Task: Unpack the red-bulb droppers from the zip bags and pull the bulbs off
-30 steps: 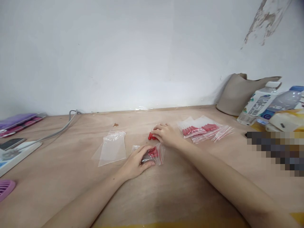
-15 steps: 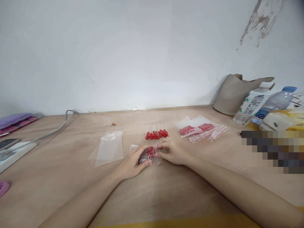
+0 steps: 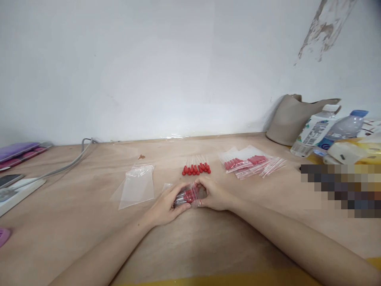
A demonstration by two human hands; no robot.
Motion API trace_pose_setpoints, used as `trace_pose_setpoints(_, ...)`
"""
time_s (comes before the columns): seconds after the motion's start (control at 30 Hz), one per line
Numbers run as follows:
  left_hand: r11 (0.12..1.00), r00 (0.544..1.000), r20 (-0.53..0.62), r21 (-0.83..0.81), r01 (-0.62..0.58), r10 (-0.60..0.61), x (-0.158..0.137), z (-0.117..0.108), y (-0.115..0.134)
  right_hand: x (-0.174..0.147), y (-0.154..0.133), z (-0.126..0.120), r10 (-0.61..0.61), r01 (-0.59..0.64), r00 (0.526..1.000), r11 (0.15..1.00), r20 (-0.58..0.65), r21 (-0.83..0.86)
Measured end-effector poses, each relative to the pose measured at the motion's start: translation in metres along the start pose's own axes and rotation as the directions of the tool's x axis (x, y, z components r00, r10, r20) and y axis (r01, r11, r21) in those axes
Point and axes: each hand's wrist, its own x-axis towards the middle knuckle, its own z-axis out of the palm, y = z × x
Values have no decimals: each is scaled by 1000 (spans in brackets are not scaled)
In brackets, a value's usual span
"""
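Observation:
My left hand (image 3: 171, 204) is curled around a small clear zip bag (image 3: 195, 194), its fingers along the far side and its thumb on the near side. Inside the bag lie several clear sticks with red ends (image 3: 188, 196). My right hand (image 3: 214, 194) pinches the bag's right end, by the red zip line. Just beyond my hands, a row of loose red-ended clear sticks (image 3: 196, 169) lies on the table, red ends toward me. Flat bags (image 3: 137, 186) without contents lie to the left. Filled zip bags (image 3: 250, 162) overlap in a pile on the right.
At the right stand a grey-beige container (image 3: 284, 123), a labelled bottle (image 3: 315, 133) and a blue-capped bottle (image 3: 342, 131). A cable (image 3: 71, 163) runs to a white box (image 3: 22, 194) on the left, near a phone (image 3: 10, 180) and purple packets (image 3: 20, 151). A wall borders the table's back.
My right hand has moved slightly, its fingers and thumb now closed on the bag's zip end. The red-ended sticks inside show more clearly. My left hand has stayed nearly in place.

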Motion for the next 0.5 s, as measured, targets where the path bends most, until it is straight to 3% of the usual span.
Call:
trace_pose_setpoints(0.17,1000,1000,-4,15,13,-13,0,1,-1,0,2,0,-4,-1,996,998,93,56)
trace_pose_setpoints(0.3,1000,1000,-3,14,-1,1,0,1,-2,0,-3,-2,-20,14,996,998,85,68)
trace_pose_setpoints(0.5,998,998,25,18,54,-54,-1,-1,0,-2,3,-9,63,-75,992,990,108,119)
